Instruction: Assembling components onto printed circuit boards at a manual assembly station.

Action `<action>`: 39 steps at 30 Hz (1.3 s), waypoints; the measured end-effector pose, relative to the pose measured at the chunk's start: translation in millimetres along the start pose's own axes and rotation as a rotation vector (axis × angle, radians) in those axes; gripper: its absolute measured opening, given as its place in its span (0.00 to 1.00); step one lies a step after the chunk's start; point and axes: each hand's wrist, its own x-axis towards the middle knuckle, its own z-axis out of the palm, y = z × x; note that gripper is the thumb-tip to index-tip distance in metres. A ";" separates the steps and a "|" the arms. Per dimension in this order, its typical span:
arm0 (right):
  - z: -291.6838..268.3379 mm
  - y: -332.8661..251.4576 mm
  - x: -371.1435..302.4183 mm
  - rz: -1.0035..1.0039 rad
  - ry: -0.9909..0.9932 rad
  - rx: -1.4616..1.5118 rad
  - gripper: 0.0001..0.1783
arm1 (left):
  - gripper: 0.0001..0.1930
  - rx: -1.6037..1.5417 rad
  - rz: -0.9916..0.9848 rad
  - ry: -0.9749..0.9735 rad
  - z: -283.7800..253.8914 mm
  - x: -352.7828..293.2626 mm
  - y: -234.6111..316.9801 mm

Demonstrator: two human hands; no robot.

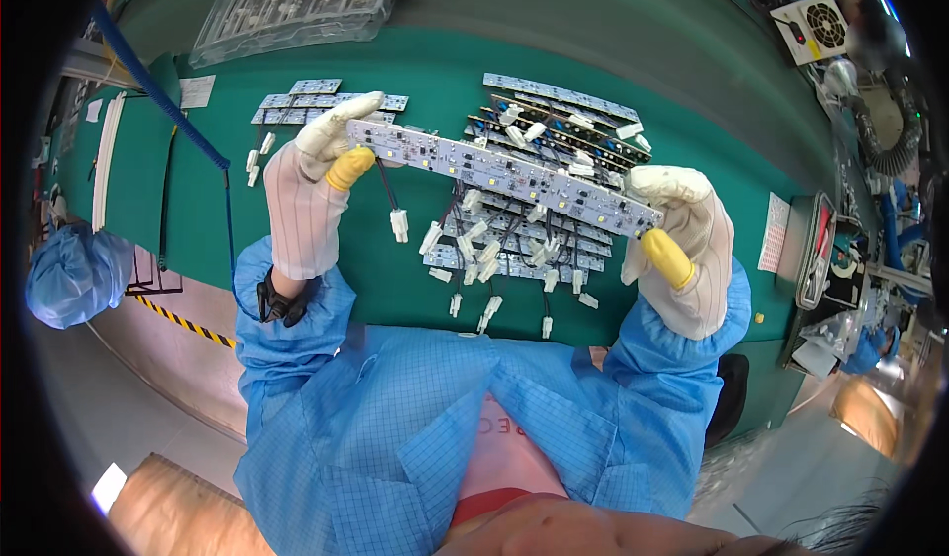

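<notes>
Head camera: a green bench (388, 294) spread beneath the work, with a clear plastic tray (282, 44) toward its far side. Rows of circuit boards (560, 95) lay near the middle, trailing dark cables. Above them, one long board (504, 174) was held up, slanting down to the right. The left hand (318, 171), thumb covered in yellow, pinched its left end; the right hand (690, 230), likewise covered, clamped the right end. Near the left hand dangled a small white connector (399, 226).

Room beside your left hand (318, 161)
You have bare green mat (381, 284) there; piled boards (591, 263) and white connectors (432, 238) block the middle.
</notes>
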 end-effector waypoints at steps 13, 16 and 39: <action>-17.9 20.3 15.1 0.007 0.055 -0.048 0.36 | 0.27 -0.328 0.194 -0.086 10.1 -11.1 9.5; -17.6 16.9 10.2 0.020 0.058 -0.053 0.37 | 0.25 -0.238 0.119 -0.014 12.5 -5.6 14.3; -20.2 30.5 26.0 0.127 0.103 -0.184 0.29 | 0.24 -0.203 0.111 -0.091 11.9 -6.0 -12.7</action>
